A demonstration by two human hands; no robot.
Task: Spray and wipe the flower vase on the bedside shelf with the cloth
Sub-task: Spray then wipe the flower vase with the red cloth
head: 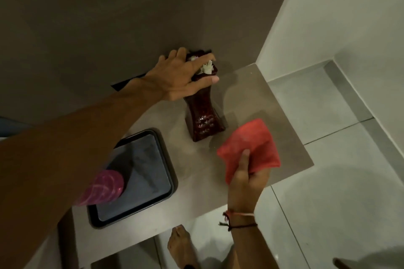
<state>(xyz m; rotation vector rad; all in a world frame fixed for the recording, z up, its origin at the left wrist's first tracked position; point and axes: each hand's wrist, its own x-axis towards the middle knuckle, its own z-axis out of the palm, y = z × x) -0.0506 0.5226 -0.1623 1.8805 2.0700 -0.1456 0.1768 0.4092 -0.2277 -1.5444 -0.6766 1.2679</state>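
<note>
A dark red flower vase (204,116) with a waisted body stands upright on the beige bedside shelf (258,98), close to the wall. White flowers (206,67) poke out of its top. My left hand (181,76) reaches in from the left and wraps around the vase's rim and neck. My right hand (247,178) holds a folded red cloth (251,148) just right of and in front of the vase's base, slightly apart from it. A pink patterned object (103,186), possibly the spray bottle, is partly hidden under my left forearm.
A black tray (153,144) lies on the shelf at the left, with the pink object on it. The brown wall rises right behind the vase. The shelf's right and front edges drop to a pale tiled floor (328,203), where a bare foot (181,247) stands.
</note>
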